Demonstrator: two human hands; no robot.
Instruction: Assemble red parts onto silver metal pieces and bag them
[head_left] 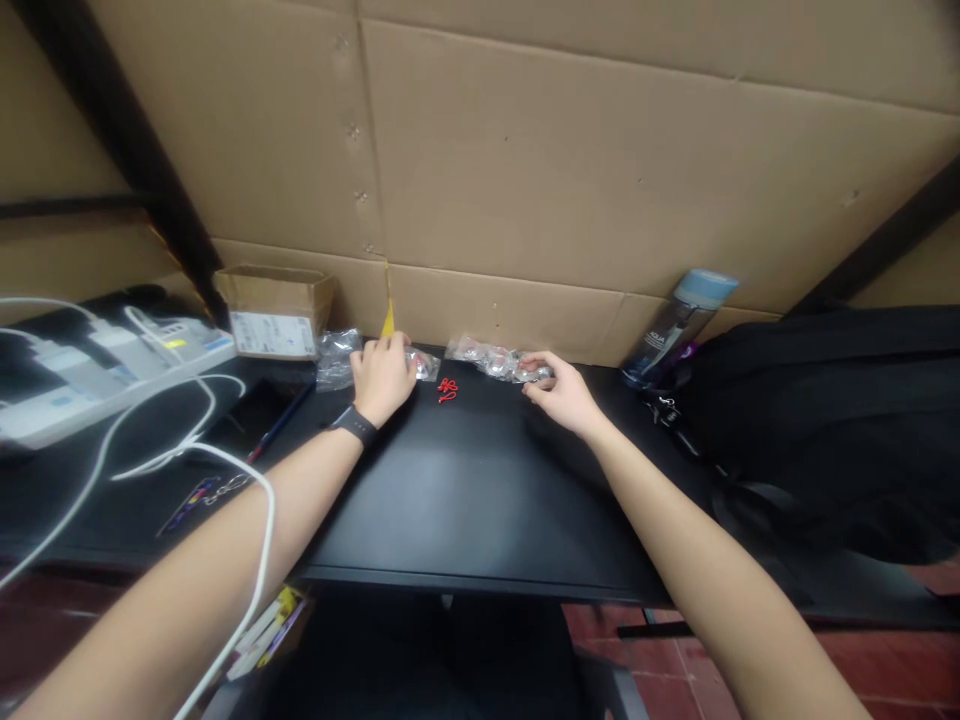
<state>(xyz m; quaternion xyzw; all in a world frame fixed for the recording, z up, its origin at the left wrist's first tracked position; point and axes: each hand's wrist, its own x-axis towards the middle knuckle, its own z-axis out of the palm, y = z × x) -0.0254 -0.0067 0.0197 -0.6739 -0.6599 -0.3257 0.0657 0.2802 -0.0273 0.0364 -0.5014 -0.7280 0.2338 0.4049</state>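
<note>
Clear packets (491,360) lie in a row just left of the right hand (562,392), which holds the end packet (534,375) narrowly between thumb and fingers. One more small packet (427,366) peeks out just right of the left hand (384,380), which is palm down with bent fingers; its underside is hidden, so I cannot tell whether it grips anything. Red cords (448,389) lie between both hands, and crumpled plastic (336,358) sits just beyond the left hand's outer side

Left hand (384,380), right hand (559,392) at packets (493,360), red cords (448,385) between
</note>
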